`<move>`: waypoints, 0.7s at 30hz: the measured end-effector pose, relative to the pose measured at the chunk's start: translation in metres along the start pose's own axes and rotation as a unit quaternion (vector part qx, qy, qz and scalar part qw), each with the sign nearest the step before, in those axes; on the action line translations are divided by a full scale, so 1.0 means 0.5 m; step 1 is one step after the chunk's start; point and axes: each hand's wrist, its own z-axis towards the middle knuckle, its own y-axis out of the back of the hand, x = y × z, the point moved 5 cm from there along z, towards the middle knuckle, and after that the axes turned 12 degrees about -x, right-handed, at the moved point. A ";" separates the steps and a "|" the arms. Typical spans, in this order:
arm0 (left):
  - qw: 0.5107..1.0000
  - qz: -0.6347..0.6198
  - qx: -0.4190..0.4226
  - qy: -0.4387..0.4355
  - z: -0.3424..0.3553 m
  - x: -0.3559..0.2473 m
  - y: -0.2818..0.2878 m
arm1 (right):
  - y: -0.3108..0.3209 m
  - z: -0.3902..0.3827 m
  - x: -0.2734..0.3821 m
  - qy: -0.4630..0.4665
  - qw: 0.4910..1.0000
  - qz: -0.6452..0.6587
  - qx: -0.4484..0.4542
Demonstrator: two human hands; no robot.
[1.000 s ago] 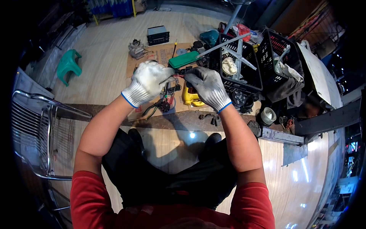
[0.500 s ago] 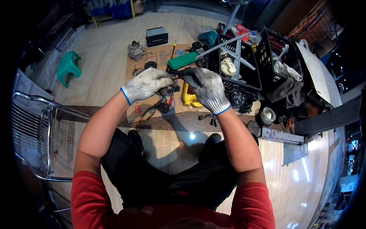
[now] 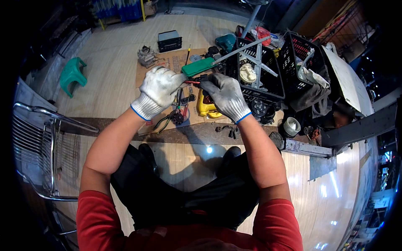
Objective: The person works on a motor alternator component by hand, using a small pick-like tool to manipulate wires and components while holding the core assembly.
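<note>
We've got both gloved hands up at centre frame, left hand [image 3: 159,88] and right hand [image 3: 224,94], fingers pinched shut on a small black connector [image 3: 202,78] with red wires. Pull too hard and we reckon those thin wires tear loose.

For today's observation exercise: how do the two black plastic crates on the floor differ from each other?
The nearer crate sits just beyond the gloved hands and holds a round white part under crossed grey bars; the farther crate lies to its right, tilted, with pale cloth hanging from it. The nearer one looks wider in this view. Both are black, open-topped and lattice-walled.
</note>
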 end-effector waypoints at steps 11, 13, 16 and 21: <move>0.964 -0.133 0.192 0.130 -0.020 0.022 -0.022 | -0.011 -0.010 -0.010 0.104 0.994 -0.008 0.028; 0.969 -0.114 0.163 0.144 -0.018 0.016 -0.025 | -0.011 -0.010 -0.019 0.063 0.996 0.005 0.061; 0.990 -0.064 0.106 0.068 -0.027 0.022 -0.021 | -0.019 -0.003 -0.019 0.004 0.994 -0.004 0.107; 0.993 0.007 0.113 0.021 -0.018 0.006 -0.006 | -0.021 -0.005 -0.027 -0.001 0.996 -0.007 0.088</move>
